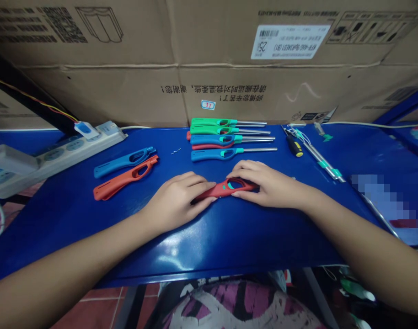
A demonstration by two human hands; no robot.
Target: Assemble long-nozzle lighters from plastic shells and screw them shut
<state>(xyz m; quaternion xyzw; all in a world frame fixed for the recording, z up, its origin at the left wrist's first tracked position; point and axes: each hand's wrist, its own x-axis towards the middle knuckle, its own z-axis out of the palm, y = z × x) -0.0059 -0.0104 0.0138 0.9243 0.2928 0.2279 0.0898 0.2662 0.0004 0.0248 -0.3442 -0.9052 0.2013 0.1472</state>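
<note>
Both hands are closed around a red long-nosed lighter (225, 188) held level over the front half of the blue table. My left hand (181, 196) grips its handle end. My right hand (264, 183) pinches the trigger-loop end, where a teal trigger shows in the opening; its far end is hidden by the fingers. Behind them lies a stack of lighters with metal tubes, among them a green lighter (209, 122) and a blue lighter (212, 154). To the left rest a blue handle shell (121, 163) and a red handle shell (120, 183), both without tubes.
A white power strip (73, 148) runs along the left edge. Tiny pins (175, 151) lie behind my left hand. At right are a black-and-yellow screwdriver (294, 144) and metal tubes (320, 160) with teal parts. A cardboard box (126, 91) stands along the back of the blue table (154, 260).
</note>
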